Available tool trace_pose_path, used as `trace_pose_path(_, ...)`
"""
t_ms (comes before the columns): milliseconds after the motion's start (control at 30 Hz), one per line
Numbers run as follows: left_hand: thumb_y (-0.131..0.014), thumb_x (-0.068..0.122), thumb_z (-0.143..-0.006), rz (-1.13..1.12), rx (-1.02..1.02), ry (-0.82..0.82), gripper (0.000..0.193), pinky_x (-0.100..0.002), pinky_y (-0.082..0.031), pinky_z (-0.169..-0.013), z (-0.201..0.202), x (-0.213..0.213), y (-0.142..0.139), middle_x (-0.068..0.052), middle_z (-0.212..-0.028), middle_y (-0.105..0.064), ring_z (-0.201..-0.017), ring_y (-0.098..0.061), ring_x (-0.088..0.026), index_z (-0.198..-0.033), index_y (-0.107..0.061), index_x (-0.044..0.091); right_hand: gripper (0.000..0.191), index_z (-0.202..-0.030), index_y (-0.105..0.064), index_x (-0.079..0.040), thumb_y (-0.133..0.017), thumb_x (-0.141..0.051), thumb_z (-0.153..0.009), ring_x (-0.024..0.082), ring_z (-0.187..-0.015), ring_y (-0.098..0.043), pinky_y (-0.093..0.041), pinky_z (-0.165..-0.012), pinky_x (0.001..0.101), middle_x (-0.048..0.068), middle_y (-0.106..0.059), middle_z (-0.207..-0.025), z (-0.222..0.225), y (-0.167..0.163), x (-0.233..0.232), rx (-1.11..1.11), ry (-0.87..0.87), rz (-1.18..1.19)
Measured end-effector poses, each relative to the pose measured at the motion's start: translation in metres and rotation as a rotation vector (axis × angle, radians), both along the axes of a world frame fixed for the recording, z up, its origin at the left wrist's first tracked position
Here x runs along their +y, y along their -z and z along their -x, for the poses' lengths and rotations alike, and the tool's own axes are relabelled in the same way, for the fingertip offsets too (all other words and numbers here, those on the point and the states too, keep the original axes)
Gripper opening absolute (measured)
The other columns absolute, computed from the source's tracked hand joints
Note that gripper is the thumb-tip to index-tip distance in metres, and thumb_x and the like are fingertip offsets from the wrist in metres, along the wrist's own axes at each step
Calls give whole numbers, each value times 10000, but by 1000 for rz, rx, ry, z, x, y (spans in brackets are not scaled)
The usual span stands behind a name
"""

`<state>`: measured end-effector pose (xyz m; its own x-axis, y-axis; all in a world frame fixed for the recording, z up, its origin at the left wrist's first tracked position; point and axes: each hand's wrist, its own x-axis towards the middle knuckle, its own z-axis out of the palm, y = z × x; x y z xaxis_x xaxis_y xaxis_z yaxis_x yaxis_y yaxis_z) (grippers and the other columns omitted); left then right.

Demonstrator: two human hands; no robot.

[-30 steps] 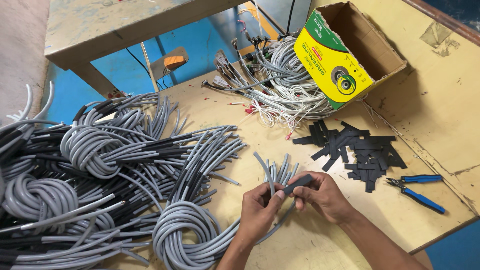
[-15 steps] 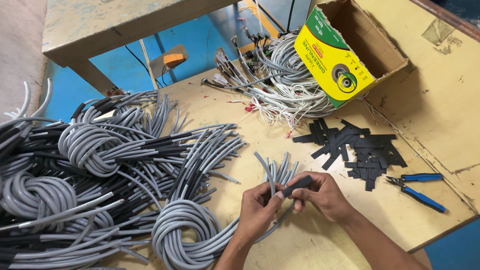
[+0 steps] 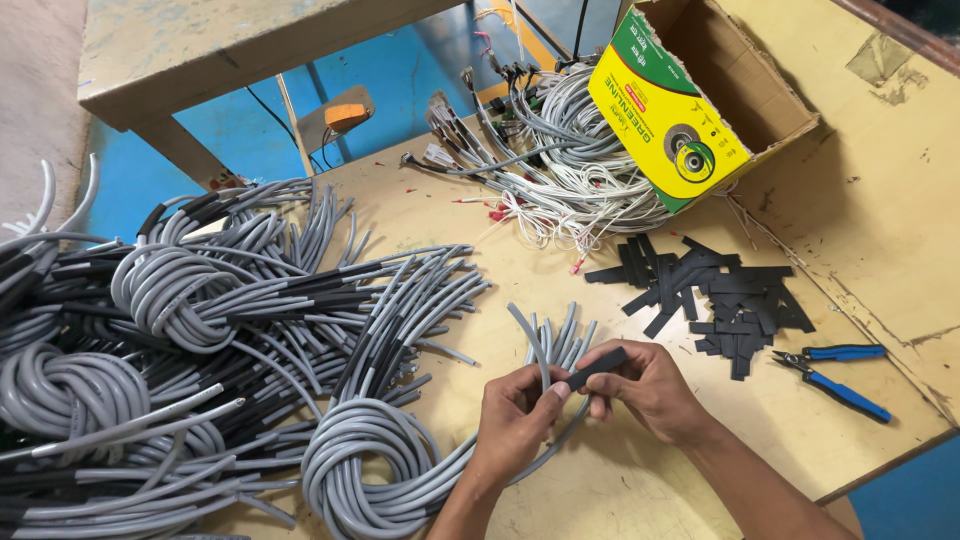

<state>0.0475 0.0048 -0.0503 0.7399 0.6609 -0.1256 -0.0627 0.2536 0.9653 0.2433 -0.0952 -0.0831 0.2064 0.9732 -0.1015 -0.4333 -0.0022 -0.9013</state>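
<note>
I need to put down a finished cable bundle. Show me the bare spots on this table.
Bare wood lies between the white wire harness heap and the grey cable ends, and right of the cardboard box above the blue pliers. The left half is crowded with grey cable coils; black sleeve pieces fill the middle right.

Upper right of the frame: an open cardboard box (image 3: 700, 100) tipped on its side, yellow-and-green printed face showing.
</note>
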Motion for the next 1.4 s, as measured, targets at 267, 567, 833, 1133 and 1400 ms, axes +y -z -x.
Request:
trace_pose_path(267,-654,92,-971,2,-22,36,176,-210,-399,-487,2,2,-2,26,-654,-605,-526,-501,-25,-1033,-710,-63,248,-1082,-702,87,-754,-40,-875,178,-639,-706,-603,-584,320,151,-738,-852,0,-2,-1,-3,-8,-2)
trace_pose_path(567,-665,100,-974,-5,-7,33,182,-207,-397,-487,1,1,-2,19,-656,-613,-530,-502,-22,-1044,-722,-58,254,-1092,-699,86,-749,-48,-882,180,-632,-710,-601,-570,318,155,-746,-846,0,0,-1,-1,-8,-7)
trace_pose_path(833,-666,98,-966,10,-10,34,184,-208,-396,-484,2,1,-3,10,-660,-629,-521,-506,-27,-1045,-719,-60,254,-1090,-698,85,-748,-47,-879,181,-639,-709,-598,-577,318,150,-743,-854,0,0,-1,18,-13,-11)
trace_pose_path(1133,-656,90,-971,29,-38,44,180,-206,-393,-490,2,1,-1,5,-664,-622,-522,-502,-28,-1046,-718,-61,249,-1081,-710,74,-757,-59,-875,175,-626,-711,-591,-558,313,145,-748,-838,2,-3,-1,-48,-9,6)
trace_pose_path(1400,-660,97,-973,28,-22,40,185,-208,-397,-489,2,1,-4,-1,-667,-632,-521,-511,-31,-1039,-721,-64,252,-1084,-713,72,-755,-64,-876,172,-626,-710,-592,-558,314,138,-747,-844,2,-4,-1,-65,5,-1)
